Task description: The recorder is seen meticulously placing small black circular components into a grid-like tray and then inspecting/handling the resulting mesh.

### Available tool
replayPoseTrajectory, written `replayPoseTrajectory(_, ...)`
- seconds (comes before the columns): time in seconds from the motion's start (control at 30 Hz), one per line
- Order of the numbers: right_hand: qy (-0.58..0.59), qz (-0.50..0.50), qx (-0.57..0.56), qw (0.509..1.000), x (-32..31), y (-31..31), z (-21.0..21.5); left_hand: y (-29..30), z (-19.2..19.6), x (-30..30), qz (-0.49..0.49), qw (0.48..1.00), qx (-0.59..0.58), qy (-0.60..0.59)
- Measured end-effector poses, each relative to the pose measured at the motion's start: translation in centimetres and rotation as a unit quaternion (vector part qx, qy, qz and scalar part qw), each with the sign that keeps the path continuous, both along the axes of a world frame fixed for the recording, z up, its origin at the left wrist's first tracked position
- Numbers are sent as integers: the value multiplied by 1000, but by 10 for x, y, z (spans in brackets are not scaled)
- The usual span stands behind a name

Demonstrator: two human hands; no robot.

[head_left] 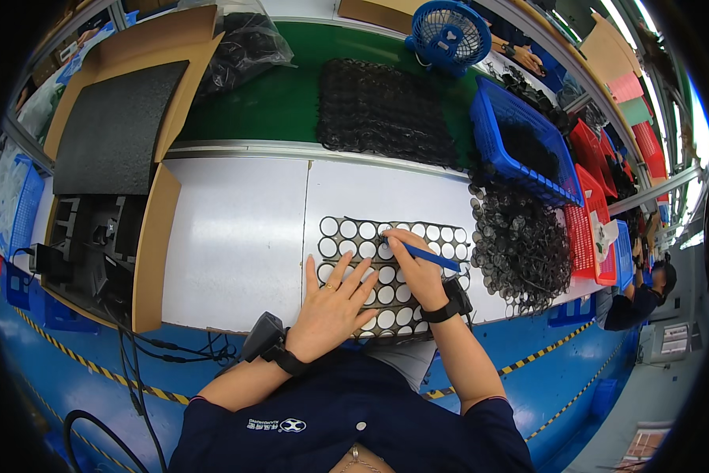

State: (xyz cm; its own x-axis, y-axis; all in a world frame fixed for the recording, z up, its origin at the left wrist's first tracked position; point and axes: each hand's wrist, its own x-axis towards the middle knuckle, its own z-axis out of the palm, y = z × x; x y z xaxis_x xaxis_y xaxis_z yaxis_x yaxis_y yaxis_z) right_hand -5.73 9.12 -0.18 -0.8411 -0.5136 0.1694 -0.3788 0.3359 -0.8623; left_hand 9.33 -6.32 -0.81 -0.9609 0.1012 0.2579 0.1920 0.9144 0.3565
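A black perforated sheet with round holes (346, 232) lies flat on the white table (236, 236) in front of me. My left hand (334, 303) rests flat on its near left part, fingers spread. My right hand (413, 264) grips a blue pen-like tool (433, 258), its tip touching the sheet near the upper middle rows. Both wrists wear black bands.
A heap of loose black rings (520, 244) lies right of the sheet. Behind it are a blue basket (512, 134), red baskets (595, 213), another black sheet on the green belt (382, 110) and a blue fan (449, 35). A cardboard box with black foam (118, 158) stands left. Another person (642, 296) works at far right.
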Motion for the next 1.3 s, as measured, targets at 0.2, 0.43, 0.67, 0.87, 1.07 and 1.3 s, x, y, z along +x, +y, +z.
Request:
replayPoseTrajectory(0.2, 16, -9, 3, 1000, 1, -1, -1, 0, 0, 0, 0, 1000, 6, 5)
replayPoseTrajectory(0.43, 399, 63, 168, 899, 1, -7, -2, 0, -2, -1, 3, 1000, 2, 6)
replayPoseTrajectory(0.67, 108, -123, -12, 986, -39, 27, 20, 0, 2, 0, 3, 1000, -2, -1)
replayPoseTrajectory(0.87, 60, -13, 1, 998, 33, 15, -3, 1, 0, 0, 3, 1000, -2, 4)
replayPoseTrajectory(1.07, 82, -13, 1, 997, 34, 10, -3, -1, 1, 0, 4, 1000, -5, 4)
replayPoseTrajectory(1.3, 234, 6, 70, 970, 35, 8, -5, 0, 1, 0, 2, 1000, -1, 6)
